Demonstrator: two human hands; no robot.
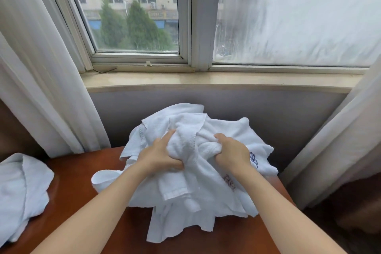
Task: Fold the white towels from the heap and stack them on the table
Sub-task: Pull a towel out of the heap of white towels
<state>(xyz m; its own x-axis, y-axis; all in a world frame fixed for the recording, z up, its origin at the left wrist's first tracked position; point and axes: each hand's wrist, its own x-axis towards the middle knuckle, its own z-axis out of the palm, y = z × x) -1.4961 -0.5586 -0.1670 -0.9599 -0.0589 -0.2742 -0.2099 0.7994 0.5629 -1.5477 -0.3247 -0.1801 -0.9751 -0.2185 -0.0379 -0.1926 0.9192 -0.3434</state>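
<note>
Inspecting the heap (218, 192) on the table (82, 183), we find the left hand (159, 155) and right hand (234, 150) each clenched on what appears to be the top towel (182, 140). We advise lifting it clear of the tangle, finding two corners, then shaking it flat before folding.

I see a white towel heap (216, 192) w/ blue and, I think, reddish embroidery; table (78, 187) red-brown, curtains (31, 68) white.

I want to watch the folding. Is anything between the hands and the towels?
No, nothing. The left hand and right hand both grip a towel on top of the heap. Bare table lies beside it.
</note>
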